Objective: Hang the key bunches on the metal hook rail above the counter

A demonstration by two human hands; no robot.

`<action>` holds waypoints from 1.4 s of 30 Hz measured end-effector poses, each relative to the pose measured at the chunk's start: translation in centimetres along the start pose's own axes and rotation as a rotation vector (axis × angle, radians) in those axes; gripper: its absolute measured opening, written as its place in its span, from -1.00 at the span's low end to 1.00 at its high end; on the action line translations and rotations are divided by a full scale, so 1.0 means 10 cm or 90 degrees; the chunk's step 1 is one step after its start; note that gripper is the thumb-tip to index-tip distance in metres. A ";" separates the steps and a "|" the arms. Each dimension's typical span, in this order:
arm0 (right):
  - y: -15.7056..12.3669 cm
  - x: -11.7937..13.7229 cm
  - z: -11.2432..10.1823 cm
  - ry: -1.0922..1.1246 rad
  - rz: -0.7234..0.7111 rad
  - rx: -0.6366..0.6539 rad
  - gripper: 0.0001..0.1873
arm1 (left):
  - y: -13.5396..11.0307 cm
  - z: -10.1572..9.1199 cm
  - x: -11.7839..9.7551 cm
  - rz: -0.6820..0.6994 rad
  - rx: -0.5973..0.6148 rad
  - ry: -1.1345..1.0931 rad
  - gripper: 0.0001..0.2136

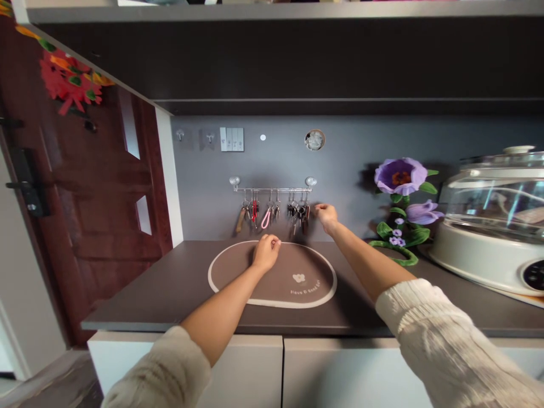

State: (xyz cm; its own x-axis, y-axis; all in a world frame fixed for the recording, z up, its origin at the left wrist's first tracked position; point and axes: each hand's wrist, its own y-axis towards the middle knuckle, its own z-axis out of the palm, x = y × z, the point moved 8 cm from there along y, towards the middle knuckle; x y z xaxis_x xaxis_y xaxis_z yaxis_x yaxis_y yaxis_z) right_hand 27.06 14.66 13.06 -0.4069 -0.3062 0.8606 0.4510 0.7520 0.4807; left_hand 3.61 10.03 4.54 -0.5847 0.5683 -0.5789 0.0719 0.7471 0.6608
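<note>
My left hand [267, 253] is over the back part of a brown oval mat [238, 277], below the hanging keys. Its fingers are curled in, and nothing shows in them. Farther right and higher, my right hand [328, 217] is close to the wall, just right of the last bunch of keys [302, 212]. Its fingers are pinched together; what lies between them, if anything, is too small to make out. A clear rail [274, 190] with suction cups carries several key sets on hooks, among them a pink loop [266, 218], a red strap [254, 211] and a brown tag [240, 220].
Purple crocheted flowers [400, 177] stand right of my right arm, beside a white steamer-like appliance [488, 246] with a clear body. A shelf [272, 62] overhangs the counter [153, 283]. White switches [232, 139] and a round wall hole [315, 139] sit above the rail. A dark red door [93, 215] is at left.
</note>
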 end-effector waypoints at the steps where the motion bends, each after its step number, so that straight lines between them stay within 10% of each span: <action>1: -0.07 0.00 -0.04 -0.008 -0.001 -0.023 -0.87 | 0.00 -0.01 0.02 -0.006 -0.004 -0.014 -0.87; 11: -1.23 0.24 0.14 0.127 -0.117 0.182 -0.24 | -0.13 -0.24 -0.09 -0.075 0.000 -0.292 -0.31; 21: -1.79 0.13 0.20 0.056 -0.221 0.418 0.04 | -0.46 -0.68 -0.30 0.083 0.155 -0.233 -0.06; 33: -1.85 0.12 0.19 0.003 -0.204 0.378 -0.04 | -0.62 -0.66 -0.13 0.004 0.181 -0.218 -0.07; 42: -1.13 0.08 0.04 -0.013 -0.136 0.180 -0.13 | -0.03 -1.01 0.34 -0.135 -0.055 -0.029 -0.17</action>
State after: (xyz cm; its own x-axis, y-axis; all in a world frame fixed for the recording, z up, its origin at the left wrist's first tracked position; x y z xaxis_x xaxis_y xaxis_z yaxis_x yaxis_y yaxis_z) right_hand 21.30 6.13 8.22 -0.4849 -0.4641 0.7413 0.1183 0.8050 0.5813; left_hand -6.53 8.23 7.18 -0.5426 0.4175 -0.7289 -0.1192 0.8206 0.5589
